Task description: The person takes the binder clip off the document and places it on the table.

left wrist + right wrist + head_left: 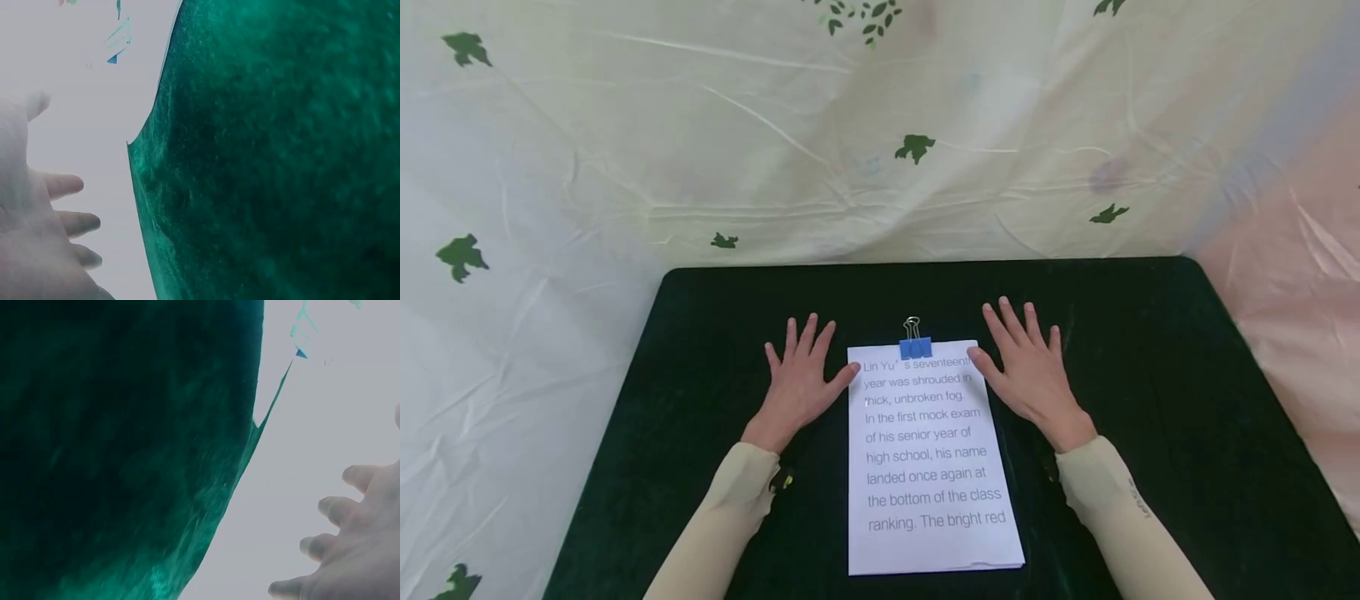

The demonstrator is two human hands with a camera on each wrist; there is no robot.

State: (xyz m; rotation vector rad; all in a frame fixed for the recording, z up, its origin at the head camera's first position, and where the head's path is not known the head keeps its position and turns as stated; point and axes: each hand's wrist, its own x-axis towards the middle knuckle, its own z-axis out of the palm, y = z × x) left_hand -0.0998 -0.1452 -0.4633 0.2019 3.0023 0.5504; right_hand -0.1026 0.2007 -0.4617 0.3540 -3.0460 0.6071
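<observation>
Between the two hands lies a stack of white printed paper (932,467), its large grey text facing up. A blue binder clip (915,347) with silver wire handles grips the top edge of the sheets. To the left of the paper, my left hand (797,387) is spread out, its thumb tip at the sheet's upper left edge. My right hand (1033,375) is spread on the other side, thumb tip overlapping the upper right corner. Neither hand holds anything. Spread fingers of the left hand (37,212) and right hand (356,531) also show in the wrist views.
A dark green cloth-covered table (700,333) with rounded far corners lies under the paper. Behind it hangs a pale, creased curtain (790,167) with green leaf and bird-like prints, turning pinkish at the right. Long cream sleeves (715,517) cover both forearms.
</observation>
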